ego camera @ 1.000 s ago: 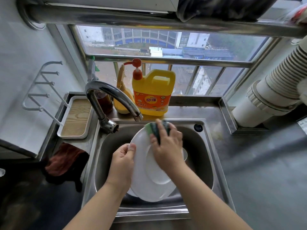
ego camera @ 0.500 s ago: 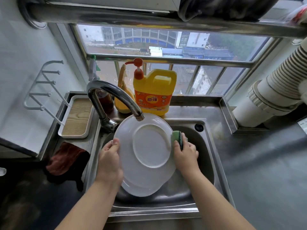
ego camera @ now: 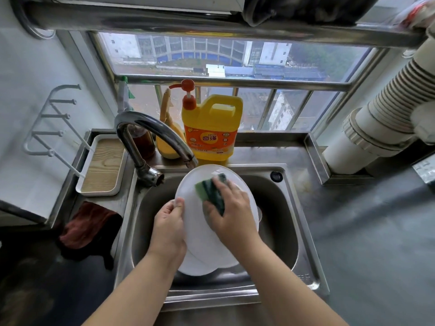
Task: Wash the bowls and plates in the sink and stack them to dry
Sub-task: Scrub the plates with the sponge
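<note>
Right hand (ego camera: 231, 211) fingers (ego camera: 221, 184) curled over a green sponge (ego camera: 210, 192), pressing it flat on the upper face of the white plate (ego camera: 200, 222); half a second ago the sponge was off at the plate's right rim, so it has come back onto the face, scrubbing resumed. Left hand (ego camera: 168, 223) pinches the plate's left rim, thumb on top, fingers underneath and out of sight. Plate is tilted up over the sink (ego camera: 282, 208), top edge just under the faucet (ego camera: 155, 135) spout; earlier it showed a raised ring, likely the underside, now a smooth face, so probably flipped, blur makes this unsure. More white dishware lies beneath it in the basin, count can't be told. No water seen running. Yellow detergent jug (ego camera: 211, 128) stands behind the sink on the ledge, wood-lined tray (ego camera: 103, 165) on the surface to the left, red cloth (ego camera: 89, 222) below it. Judgement: mid-scrub on one plate, rinse and stacking not yet done, other pieces still waiting; wet rim held by a pinch could slip.
</note>
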The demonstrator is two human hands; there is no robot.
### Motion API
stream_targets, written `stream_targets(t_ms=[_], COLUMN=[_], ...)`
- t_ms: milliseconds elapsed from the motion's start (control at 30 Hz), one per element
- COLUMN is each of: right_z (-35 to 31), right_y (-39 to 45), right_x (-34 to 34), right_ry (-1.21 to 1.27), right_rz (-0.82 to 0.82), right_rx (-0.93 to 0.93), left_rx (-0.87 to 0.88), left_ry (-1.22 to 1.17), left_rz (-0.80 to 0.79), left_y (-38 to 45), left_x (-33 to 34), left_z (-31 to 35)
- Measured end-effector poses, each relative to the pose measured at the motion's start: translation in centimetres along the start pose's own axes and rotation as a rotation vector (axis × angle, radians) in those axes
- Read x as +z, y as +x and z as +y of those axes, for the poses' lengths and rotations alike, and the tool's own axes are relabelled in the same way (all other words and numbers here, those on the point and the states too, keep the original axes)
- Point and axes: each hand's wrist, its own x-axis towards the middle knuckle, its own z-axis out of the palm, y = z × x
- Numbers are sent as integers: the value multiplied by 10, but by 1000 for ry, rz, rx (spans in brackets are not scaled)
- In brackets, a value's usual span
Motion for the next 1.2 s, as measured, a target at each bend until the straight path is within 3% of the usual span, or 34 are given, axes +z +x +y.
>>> stream_targets(t_ms=[167, 333, 500, 700, 867, 1067, 1200], right_z=[21, 68, 54, 5, 30, 64, 28], right_y=[-36, -41, 11, 8, -39, -12, 20], right_x=[-4, -27, -33, -6, -11, -37, -23], right_ry=[-25, -65, -54, -10, -2, -127, -94], right_rz=[-160, -55, 37, -67, -207, -88, -45], right_rx=[-148, 38, 124, -104, -175, 45, 18], left_rx=[-34, -69, -89, -57, -76, -88, -89], left_ry=[-58, -57, -65, -84, -92, -74, -58], left_rz=[72, 129, 86, 88, 142, 102, 78], left_y=[10, 14, -1, 1, 12, 1, -2], left_x=[-9, -20, -12, -8, -22, -20, -12], left_z=[6, 8, 4, 4, 5, 2, -3])
